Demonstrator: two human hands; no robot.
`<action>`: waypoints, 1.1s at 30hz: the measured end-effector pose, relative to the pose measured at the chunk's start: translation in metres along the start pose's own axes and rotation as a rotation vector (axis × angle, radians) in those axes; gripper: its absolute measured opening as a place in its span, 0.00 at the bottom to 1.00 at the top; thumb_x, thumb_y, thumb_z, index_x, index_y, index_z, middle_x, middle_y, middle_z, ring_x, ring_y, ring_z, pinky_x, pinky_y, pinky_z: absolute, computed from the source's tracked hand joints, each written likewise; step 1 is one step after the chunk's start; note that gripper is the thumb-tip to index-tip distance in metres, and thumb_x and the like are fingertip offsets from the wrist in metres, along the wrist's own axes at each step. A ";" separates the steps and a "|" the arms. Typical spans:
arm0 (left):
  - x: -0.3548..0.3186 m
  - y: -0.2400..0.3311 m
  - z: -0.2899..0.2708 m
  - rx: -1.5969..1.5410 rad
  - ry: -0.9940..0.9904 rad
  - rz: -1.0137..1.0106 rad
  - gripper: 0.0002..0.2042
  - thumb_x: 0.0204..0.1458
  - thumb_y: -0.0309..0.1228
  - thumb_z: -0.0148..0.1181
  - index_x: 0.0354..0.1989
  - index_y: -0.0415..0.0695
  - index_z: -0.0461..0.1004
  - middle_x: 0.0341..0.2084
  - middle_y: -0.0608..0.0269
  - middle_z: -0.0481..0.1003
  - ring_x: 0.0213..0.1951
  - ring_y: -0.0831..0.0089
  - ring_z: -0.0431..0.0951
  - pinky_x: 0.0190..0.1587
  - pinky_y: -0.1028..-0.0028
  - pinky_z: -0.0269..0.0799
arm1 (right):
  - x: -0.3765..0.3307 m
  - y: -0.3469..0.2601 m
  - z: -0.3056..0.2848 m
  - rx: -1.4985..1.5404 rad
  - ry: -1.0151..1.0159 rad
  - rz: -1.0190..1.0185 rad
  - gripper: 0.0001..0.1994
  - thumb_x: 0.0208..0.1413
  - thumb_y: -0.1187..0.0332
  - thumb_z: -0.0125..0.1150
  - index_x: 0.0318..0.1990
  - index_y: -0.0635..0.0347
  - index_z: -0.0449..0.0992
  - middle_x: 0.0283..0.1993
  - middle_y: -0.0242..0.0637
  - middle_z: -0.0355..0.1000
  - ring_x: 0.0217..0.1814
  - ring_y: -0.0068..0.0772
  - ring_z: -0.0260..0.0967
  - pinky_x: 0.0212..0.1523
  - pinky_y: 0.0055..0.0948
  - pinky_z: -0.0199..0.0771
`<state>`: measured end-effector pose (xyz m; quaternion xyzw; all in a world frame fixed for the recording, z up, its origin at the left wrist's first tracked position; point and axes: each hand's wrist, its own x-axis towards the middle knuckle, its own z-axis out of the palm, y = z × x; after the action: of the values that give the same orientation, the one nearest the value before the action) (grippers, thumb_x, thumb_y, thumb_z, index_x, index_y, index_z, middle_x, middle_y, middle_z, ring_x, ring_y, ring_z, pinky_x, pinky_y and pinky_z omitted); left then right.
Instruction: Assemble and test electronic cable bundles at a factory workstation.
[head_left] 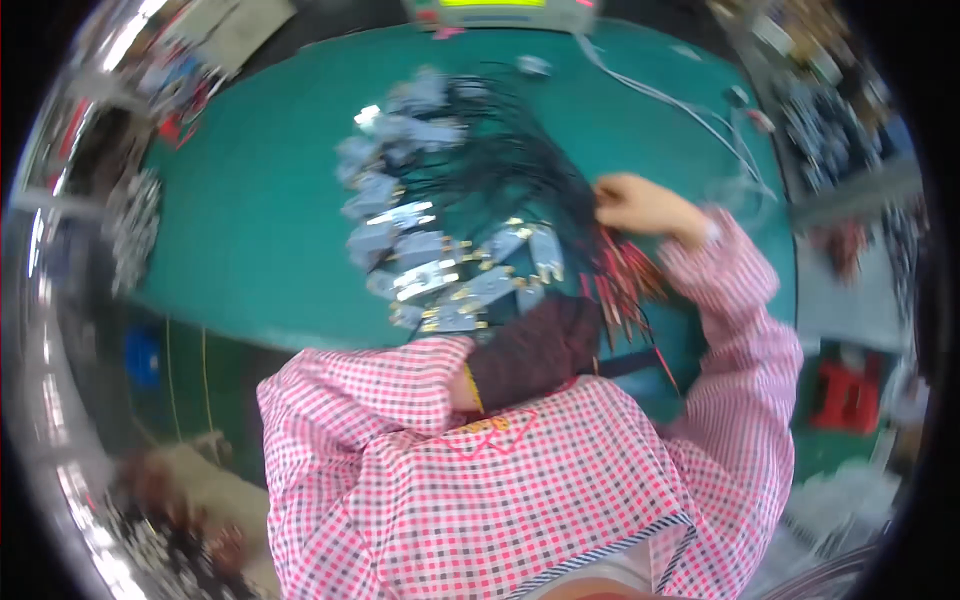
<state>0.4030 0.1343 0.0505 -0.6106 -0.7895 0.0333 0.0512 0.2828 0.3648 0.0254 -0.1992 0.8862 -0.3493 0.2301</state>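
My right hand (640, 206) is closed at the right edge of a bundle of thin black cables (525, 165), fingers curled around some of them. The cables fan left to several grey-blue rectangular parts with shiny metal ends (425, 250), piled loosely on the table. Red and brown wire ends (625, 275) spread out below my right hand. My left hand (560, 335), in a dark glove, reaches across in front of my body beside these wire ends. Blur and the dark fabric hide its fingers.
A green mat covers the table (240, 215). At its far edge stands a device with a lit yellow-green display (495, 5). A pale cable (665, 90) runs along the far right. Racks of parts (830, 125) flank the right side; a red stool (848, 395) stands below.
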 end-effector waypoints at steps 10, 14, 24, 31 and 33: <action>-0.039 0.038 0.053 0.444 0.007 -0.670 0.16 0.44 0.34 0.51 0.38 0.33 0.70 0.31 0.46 0.69 0.30 0.63 0.71 0.25 0.65 0.66 | -0.009 -0.020 0.041 0.301 0.223 0.092 0.09 0.42 0.77 0.56 0.33 0.68 0.67 0.24 0.27 0.61 0.25 0.17 0.58 0.24 0.20 0.60; -0.046 0.014 -0.008 0.524 0.055 -0.783 0.18 0.50 0.40 0.49 0.38 0.35 0.71 0.28 0.49 0.70 0.24 0.64 0.72 0.19 0.63 0.64 | 0.005 -0.049 0.050 0.193 0.188 0.140 0.07 0.41 0.77 0.55 0.28 0.69 0.66 0.21 0.28 0.59 0.23 0.18 0.57 0.22 0.23 0.58; -0.030 0.014 0.040 -1.699 0.919 -0.972 0.21 0.51 0.43 0.54 0.46 0.38 0.68 0.38 0.47 0.72 0.41 0.50 0.74 0.43 0.59 0.69 | 0.025 -0.071 0.053 0.606 0.066 0.155 0.14 0.37 0.83 0.45 0.35 0.71 0.70 0.27 0.33 0.70 0.26 0.23 0.64 0.26 0.21 0.60; -0.013 0.012 0.047 -1.984 1.220 -0.622 0.21 0.53 0.45 0.56 0.46 0.40 0.69 0.32 0.65 0.74 0.37 0.79 0.71 0.40 0.73 0.69 | 0.022 -0.074 0.046 0.786 -0.067 0.100 0.23 0.36 0.85 0.40 0.44 0.71 0.70 0.38 0.39 0.74 0.34 0.27 0.71 0.34 0.21 0.70; -0.006 -0.001 0.054 -2.580 1.094 -0.343 0.21 0.53 0.47 0.56 0.46 0.42 0.69 0.30 0.66 0.73 0.32 0.80 0.71 0.35 0.75 0.69 | 0.018 -0.095 0.047 0.804 -0.019 0.082 0.23 0.38 0.85 0.41 0.47 0.71 0.68 0.39 0.39 0.74 0.34 0.27 0.72 0.36 0.21 0.70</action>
<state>0.3974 0.1287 -0.0035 -0.0608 -0.2088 -0.9469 -0.2368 0.3122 0.2668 0.0577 -0.0612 0.6838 -0.6568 0.3118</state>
